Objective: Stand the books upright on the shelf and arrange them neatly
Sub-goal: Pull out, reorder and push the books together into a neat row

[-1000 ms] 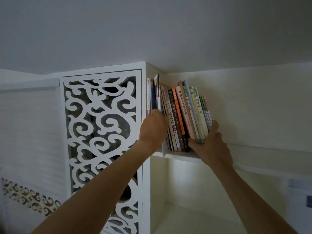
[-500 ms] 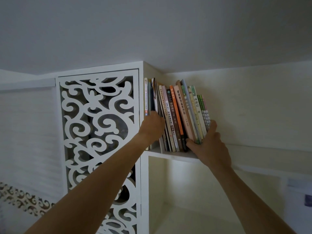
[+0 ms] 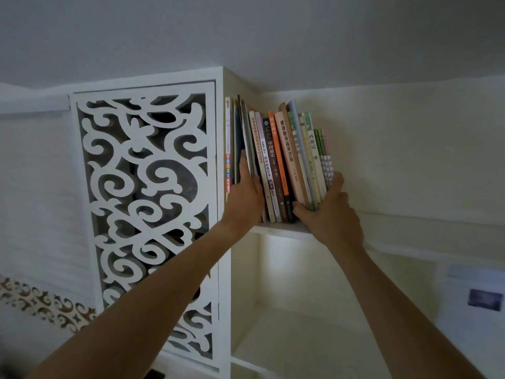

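Note:
A row of several books [image 3: 284,157] stands on a high white shelf [image 3: 281,229], leaning slightly left toward the cabinet's side wall. My left hand [image 3: 246,196] reaches into the left end of the row, its fingers slid between the thin books there [image 3: 243,138] and pinching some of them. My right hand [image 3: 329,214] presses against the right end of the row, thumb on the front of the spines and fingers behind the last green books [image 3: 323,157].
A white cabinet door with cut-out scrollwork [image 3: 142,203] stands left of the shelf. The ceiling is just above the books. The shelf runs on to the right [image 3: 423,228]. A lower compartment [image 3: 300,324] opens beneath.
The books have been pushed closer together and stand straighter. My left hand has slid deeper between the leftmost books. The right hand has stayed at the row's right end.

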